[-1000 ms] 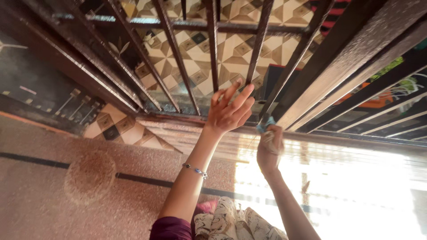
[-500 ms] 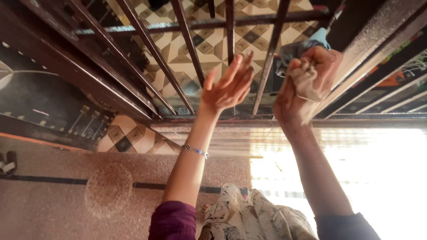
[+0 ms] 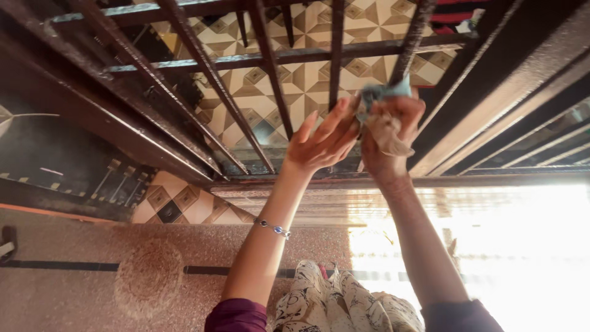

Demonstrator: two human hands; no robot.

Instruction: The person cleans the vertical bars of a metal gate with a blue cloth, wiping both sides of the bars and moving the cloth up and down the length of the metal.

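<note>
Two bare hands were seen from the head camera, raised against a dark metal grille (image 3: 270, 92) of upright bars and crossbars. Beyond the bars a floor of cream and brown geometric tiles (image 3: 307, 80) was visible. Below the grille ran a speckled reddish stone floor (image 3: 92, 270) crossed by a dark inlaid stripe, with strong sunlight washed over it at the right. A patterned cream garment (image 3: 332, 307) was visible at the bottom edge.

Compared with half a second earlier, the right hand (image 3: 387, 135) had been lowered and drawn leftward, nearer the left hand, and the cloth had come with it.

The cloth (image 3: 382, 114), a crumpled rag of pale blue and beige, was bunched in the right hand, whose fingers were curled tightly around it, and it was pressed to one upright bar (image 3: 409, 43). The left hand (image 3: 319, 144) was held flat with fingers spread and nothing grasped, just beside the right. A thin bracelet (image 3: 273, 228) with a blue bead was worn on the left wrist.
</note>
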